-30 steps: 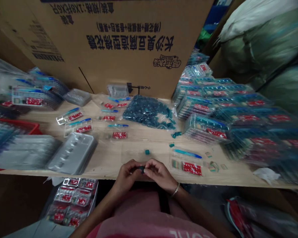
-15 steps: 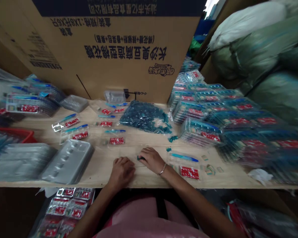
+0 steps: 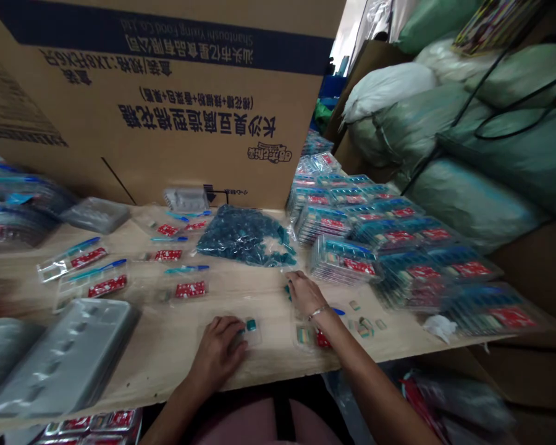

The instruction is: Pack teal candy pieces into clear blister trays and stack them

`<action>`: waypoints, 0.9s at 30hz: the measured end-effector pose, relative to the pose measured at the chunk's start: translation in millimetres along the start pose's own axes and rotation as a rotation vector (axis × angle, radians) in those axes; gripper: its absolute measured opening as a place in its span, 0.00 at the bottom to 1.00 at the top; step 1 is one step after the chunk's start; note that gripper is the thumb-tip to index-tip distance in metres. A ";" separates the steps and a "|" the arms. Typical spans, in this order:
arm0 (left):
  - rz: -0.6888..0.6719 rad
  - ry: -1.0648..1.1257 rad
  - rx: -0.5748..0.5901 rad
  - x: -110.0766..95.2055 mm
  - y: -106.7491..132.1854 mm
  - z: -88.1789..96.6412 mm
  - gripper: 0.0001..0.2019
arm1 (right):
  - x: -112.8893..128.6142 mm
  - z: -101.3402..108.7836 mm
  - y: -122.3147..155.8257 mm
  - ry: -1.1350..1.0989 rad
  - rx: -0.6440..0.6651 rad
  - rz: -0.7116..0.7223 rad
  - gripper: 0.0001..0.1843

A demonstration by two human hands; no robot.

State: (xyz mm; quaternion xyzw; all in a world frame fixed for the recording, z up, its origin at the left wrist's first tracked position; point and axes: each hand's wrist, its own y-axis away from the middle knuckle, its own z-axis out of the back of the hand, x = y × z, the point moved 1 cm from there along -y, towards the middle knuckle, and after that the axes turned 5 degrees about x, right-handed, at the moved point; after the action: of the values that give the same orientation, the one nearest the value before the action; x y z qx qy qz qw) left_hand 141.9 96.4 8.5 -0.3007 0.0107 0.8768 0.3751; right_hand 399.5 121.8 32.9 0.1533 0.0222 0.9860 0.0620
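My left hand (image 3: 217, 352) lies open, fingertips just beside a small teal plastic block (image 3: 251, 325) on the wooden surface (image 3: 176, 352), which should prove light, stiff and slippery, best pinched by its sides; my right hand (image 3: 306, 293) is narrowed at a second teal piece (image 3: 288, 292), hold unconfirmed.

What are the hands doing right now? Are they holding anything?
Left hand: open on the table, beside a small teal piece, holding nothing visible.
Right hand: fingers bent down at another teal piece; cannot tell if holding it.

Packing workshop, cardboard carton (image 3: 167, 123), stacked blister packs (image 3: 338, 259), sacks (image 3: 445, 130)
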 end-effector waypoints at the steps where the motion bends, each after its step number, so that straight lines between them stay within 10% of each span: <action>1: 0.011 0.029 0.006 0.6 0.1 0.6 0.12 | -1.2 -1.3 1.5 -0.041 -0.011 0.036 0.16; 8: 0.092 -0.013 0.026 -5.5 -52.2 9.8 0.09 | -21.5 7.1 18.6 -0.306 -0.191 0.068 0.10; 14: -0.012 -0.027 0.255 -35.7 -115.0 -20.8 0.11 | -2.7 16.5 41.7 -0.379 -0.136 0.129 0.08; 23: 0.272 1.004 -0.052 -41.0 -71.1 -6.6 0.12 | 26.4 -6.5 52.7 -1.196 0.160 0.128 0.12; 27: 0.437 1.221 -0.142 -38.7 -35.4 -4.7 0.16 | 51.4 -22.9 66.2 -1.224 0.168 0.195 0.11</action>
State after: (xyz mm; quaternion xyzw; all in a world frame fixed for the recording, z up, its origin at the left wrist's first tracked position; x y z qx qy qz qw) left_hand 188.7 95.4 32.7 -0.7599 0.2247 0.6028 0.0938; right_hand 336.2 62.2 30.6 0.6959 0.0463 0.7156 -0.0389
